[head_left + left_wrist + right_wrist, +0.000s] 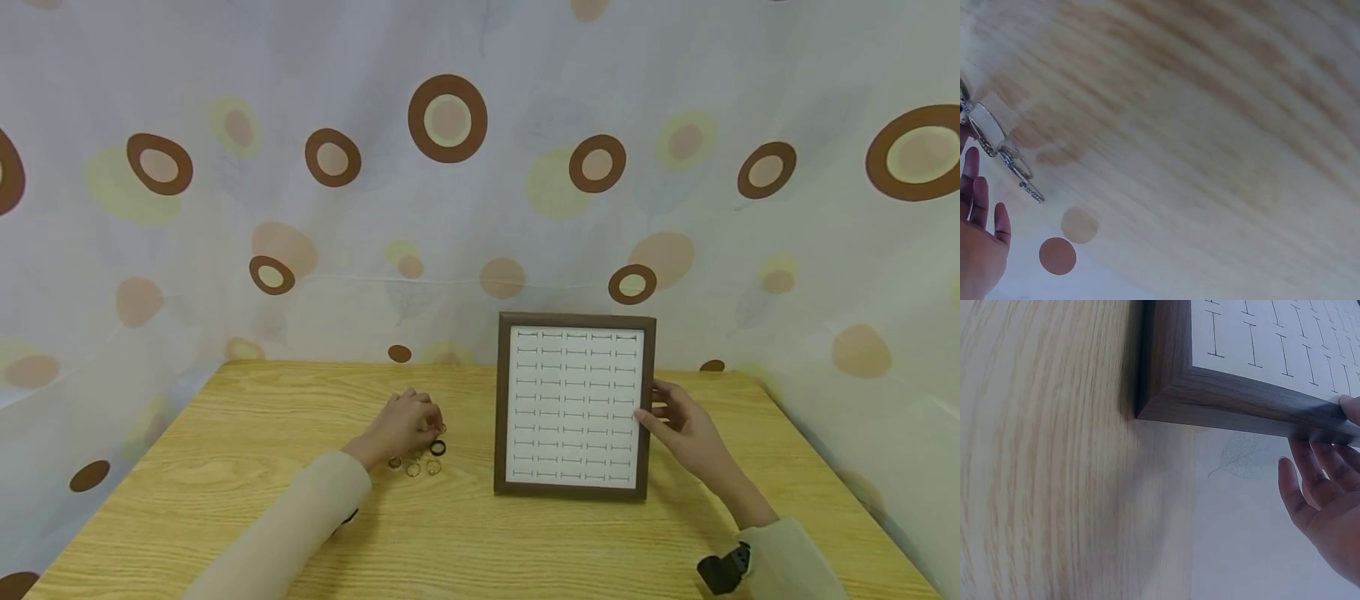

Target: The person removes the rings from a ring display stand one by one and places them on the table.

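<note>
A brown-framed display board (576, 404) stands upright on the table, its white face lined with rows of short slots. My right hand (678, 425) grips its right edge, thumb on the front and fingers behind; the right wrist view shows this grip on the wood-look frame (1229, 403) up close. To the left, several finger rings lie in a small group, among them a black ring (438, 447) and a gold-toned ring (433, 467). Over them my left hand (405, 423) bends its fingers down, with a small ring (443, 429) right at the fingertips. I cannot tell whether it pinches that ring.
The wood-grain table (450, 550) reaches back to a pale curtain (480, 208) printed with brown and yellow circles, which also runs along both sides. A black wrist device (723, 570) sits at the right sleeve.
</note>
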Demonstrator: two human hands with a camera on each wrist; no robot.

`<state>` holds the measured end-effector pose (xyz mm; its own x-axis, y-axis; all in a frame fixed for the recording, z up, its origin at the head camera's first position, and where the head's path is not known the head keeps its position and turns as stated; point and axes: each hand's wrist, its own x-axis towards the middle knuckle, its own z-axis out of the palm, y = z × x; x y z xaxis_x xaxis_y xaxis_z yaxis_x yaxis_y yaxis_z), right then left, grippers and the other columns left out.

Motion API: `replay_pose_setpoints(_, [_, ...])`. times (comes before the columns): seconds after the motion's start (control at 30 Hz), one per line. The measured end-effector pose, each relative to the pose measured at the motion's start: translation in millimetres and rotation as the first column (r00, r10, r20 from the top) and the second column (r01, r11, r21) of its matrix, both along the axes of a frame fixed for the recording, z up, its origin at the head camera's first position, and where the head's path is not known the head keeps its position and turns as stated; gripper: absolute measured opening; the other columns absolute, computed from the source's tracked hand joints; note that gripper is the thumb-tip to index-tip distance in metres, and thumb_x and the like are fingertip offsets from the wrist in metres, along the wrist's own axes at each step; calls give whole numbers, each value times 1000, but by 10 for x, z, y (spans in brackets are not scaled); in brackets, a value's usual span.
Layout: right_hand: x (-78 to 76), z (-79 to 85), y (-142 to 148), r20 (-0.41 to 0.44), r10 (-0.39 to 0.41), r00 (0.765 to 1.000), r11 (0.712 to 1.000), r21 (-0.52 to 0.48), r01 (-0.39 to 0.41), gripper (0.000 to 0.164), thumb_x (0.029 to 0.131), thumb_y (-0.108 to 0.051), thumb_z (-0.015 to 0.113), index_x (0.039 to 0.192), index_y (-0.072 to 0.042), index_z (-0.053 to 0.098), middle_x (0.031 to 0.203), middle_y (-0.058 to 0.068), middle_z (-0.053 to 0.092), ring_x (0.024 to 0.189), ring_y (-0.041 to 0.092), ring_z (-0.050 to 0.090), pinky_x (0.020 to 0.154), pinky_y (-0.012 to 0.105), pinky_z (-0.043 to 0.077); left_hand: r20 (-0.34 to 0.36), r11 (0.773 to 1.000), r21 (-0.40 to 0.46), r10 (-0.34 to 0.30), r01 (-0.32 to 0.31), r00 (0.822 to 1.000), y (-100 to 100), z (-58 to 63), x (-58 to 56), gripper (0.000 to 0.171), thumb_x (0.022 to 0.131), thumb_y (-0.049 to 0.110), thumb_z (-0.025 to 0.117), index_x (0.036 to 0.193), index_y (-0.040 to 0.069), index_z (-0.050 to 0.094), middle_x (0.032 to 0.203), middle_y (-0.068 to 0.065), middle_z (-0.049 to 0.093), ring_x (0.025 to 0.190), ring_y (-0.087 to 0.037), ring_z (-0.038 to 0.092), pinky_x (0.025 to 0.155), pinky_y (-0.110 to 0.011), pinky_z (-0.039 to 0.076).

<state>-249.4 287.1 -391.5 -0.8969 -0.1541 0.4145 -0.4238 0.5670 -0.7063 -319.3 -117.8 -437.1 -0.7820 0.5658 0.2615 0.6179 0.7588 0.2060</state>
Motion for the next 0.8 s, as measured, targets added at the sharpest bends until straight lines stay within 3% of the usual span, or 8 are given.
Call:
replay_pose_setpoints(0.33, [-5, 0, 15, -1, -7, 1000, 1000, 29, 7, 46, 89, -14, 57, 128, 4, 42, 112, 21, 58, 91, -13, 49, 74, 14, 47, 31, 999, 30, -13, 12, 999, -52, 82, 43, 8, 83, 27, 66, 88, 20, 66, 85, 4, 57, 80, -15, 44, 77, -46, 38])
replay_pose_setpoints(0.53, [34, 62, 47, 45, -6, 999, 998, 61, 3, 51, 89, -18, 58, 132, 4, 38, 114, 21, 56, 92, -11, 50, 73, 16, 47, 26, 999, 32, -35, 34, 999, -116, 214, 132, 16, 83, 26, 65, 96, 17, 64, 87, 3, 58, 81, -15, 45, 75, -43, 37])
replay_pose_setpoints(0.67, [70, 125, 100, 19, -23, 1000, 993, 117, 21, 53, 90, -18, 57, 133, 4, 36, 117, 22, 55, 94, -14, 46, 74, 16, 45, 27, 1000, 13, -2, 1, 1000, -167, 318, 217, 22, 83, 27, 66, 101, 16, 63, 90, -1, 59, 83, -17, 47, 74, -43, 38])
replay_pose_setpoints(0.8, [129, 211, 188, -36, -42, 998, 985, 166, 47, 53, 90, -16, 57, 134, 2, 34, 121, 22, 51, 103, 11, 52, 74, 17, 43, 30, 998, 2, 62, -62, 998, -261, 454, 332, 28, 82, 28, 67, 105, 15, 61, 95, -3, 59, 88, -20, 51, 76, -46, 40])
